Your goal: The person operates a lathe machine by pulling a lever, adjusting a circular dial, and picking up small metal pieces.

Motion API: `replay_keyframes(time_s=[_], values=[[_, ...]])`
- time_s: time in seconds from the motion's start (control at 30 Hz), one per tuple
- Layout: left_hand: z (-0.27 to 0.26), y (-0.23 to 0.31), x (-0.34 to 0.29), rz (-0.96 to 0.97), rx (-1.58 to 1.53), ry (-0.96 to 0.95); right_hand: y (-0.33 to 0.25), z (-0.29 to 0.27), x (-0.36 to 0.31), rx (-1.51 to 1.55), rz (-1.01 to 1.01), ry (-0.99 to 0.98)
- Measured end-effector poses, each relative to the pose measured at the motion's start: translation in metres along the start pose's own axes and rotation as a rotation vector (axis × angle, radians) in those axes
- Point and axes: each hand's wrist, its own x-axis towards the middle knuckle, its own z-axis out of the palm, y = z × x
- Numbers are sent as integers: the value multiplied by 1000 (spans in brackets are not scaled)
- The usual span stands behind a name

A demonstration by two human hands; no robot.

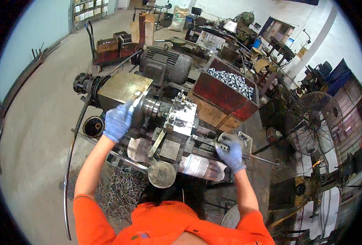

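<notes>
My left hand [119,121], in a blue glove, reaches to the brass-coloured top cover [126,87] of a small lathe, beside the spindle [150,108]. Its fingers come together around something pale; blur hides what it is. On the right, my gloved right hand [231,156] is closed at the lathe's right end, with a small grey piece with dark holes [222,146] at its fingers. A rounded grey part shows just behind that hand. Between my hands sits the metal tool slide [182,116], with a flat lever [157,143] and a round disc [162,174] nearer me.
A red box [222,92] full of shiny metal parts stands behind the lathe, right of the electric motor [164,64]. Metal shavings [121,188] cover the floor below. A long bar [68,175] slants down at left; a caged fan [314,120] stands at right.
</notes>
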Motion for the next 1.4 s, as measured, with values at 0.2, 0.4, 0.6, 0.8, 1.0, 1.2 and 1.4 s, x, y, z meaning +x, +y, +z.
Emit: replay_keyframes(time_s=[0.2,0.4,0.6,0.8,1.0,1.2,1.4], values=[[34,62,-10,-17,-143,-148,26,0,-64,212,266,-19],[52,68,-11,-41,-125,-242,59,8,-91,218,223,77],[19,51,-14,-11,-140,-152,37,-12,-95,164,227,86],[-23,6,15,-44,-40,159,64,-38,-137,82,374,238],[-16,-52,20,-179,-170,-268,119,-69,-222,-301,604,331],[-64,-43,-3,-495,-291,-100,162,-108,-379,-214,1338,151],[60,-67,-156,79,135,-352,132,-69,-501,-334,1541,-173]])
